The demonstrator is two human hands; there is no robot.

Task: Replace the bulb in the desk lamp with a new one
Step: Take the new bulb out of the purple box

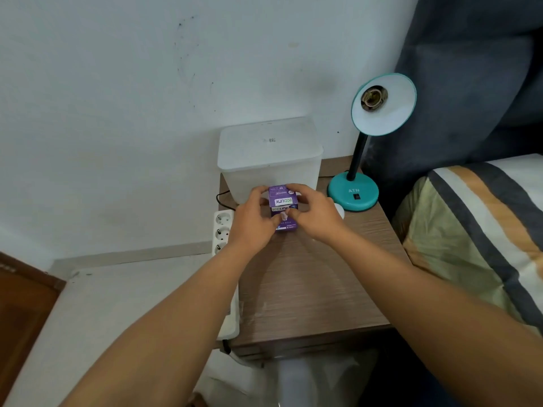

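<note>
Both hands grip the purple bulb box [283, 207] over the bedside table [317, 289], apparently to open it. Left hand [255, 222] and right hand [311, 212] are clamped on its sides. Beyond the box, right, the desk lamp [364, 160] stands with its socket [373, 96] empty.

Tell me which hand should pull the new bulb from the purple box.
Probably right: the right hand has fingertips on the purple box top flap and lies nearer the lamp with its empty socket. The left hand steadies the box.
</note>
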